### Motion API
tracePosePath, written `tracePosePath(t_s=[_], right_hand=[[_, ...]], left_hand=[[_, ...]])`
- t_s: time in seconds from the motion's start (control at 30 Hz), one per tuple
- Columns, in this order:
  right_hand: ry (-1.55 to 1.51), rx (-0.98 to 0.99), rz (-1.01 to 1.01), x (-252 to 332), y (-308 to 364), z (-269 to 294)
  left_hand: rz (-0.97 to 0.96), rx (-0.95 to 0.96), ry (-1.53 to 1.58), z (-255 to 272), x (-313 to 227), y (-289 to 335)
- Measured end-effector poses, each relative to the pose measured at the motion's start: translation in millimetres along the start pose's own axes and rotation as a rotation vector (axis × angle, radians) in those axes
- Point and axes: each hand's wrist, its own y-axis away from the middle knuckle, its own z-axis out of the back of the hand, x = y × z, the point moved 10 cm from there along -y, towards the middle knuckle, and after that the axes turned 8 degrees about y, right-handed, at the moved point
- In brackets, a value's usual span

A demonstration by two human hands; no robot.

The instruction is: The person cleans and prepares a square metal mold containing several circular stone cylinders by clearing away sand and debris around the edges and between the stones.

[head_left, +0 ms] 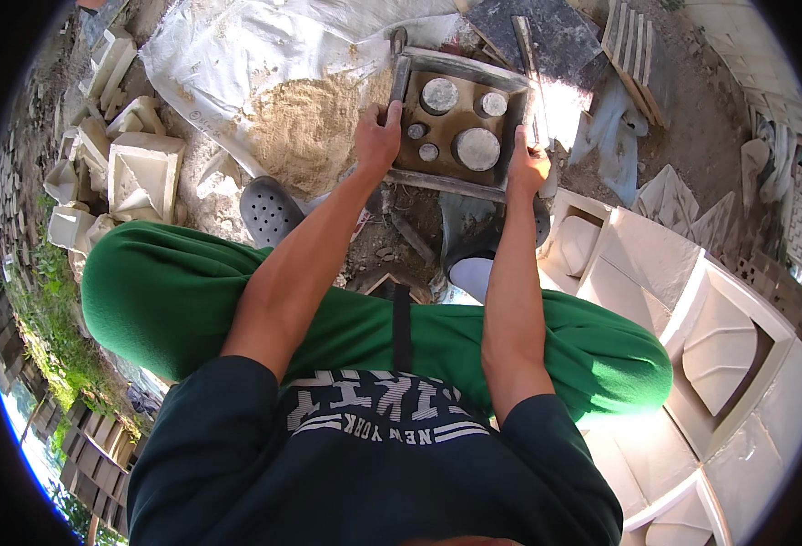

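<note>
A square, shallow, dark-rimmed box frame (451, 185) is held level in front of me, above the ground. Its inside is brown, and pale round discs of several sizes stand in it, the biggest (477, 148) near the lower right corner. My left hand (378, 138) grips the left side of the frame, thumb on the rim. On the opposite side, my right hand (527, 166) is closed round the right rim near its lower corner. The fingers under the frame are hidden on both sides.
Sand (301, 132) lies heaped on a white sheet (210, 55) at the far left. Cream moulded blocks (144, 177) are piled on the left; larger cream box-shaped pieces (720, 355) stand at my right. A dark board (538, 41) and wooden slats (629, 41) lie beyond the frame.
</note>
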Motion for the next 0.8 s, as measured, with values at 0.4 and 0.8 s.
tracePosePath(t_s=[0.4,0.8], right_hand=[[-0.163,-0.072,-0.003,36.6,-0.6,30.6],[-0.179,-0.054,-0.026,-9.6,-20.2,8.0]], left_hand=[[-0.052,0.034,0.072,-3.4,-30.4,-5.9],[-0.041,0.044,-0.003,-4.4,-31.8,-0.9]])
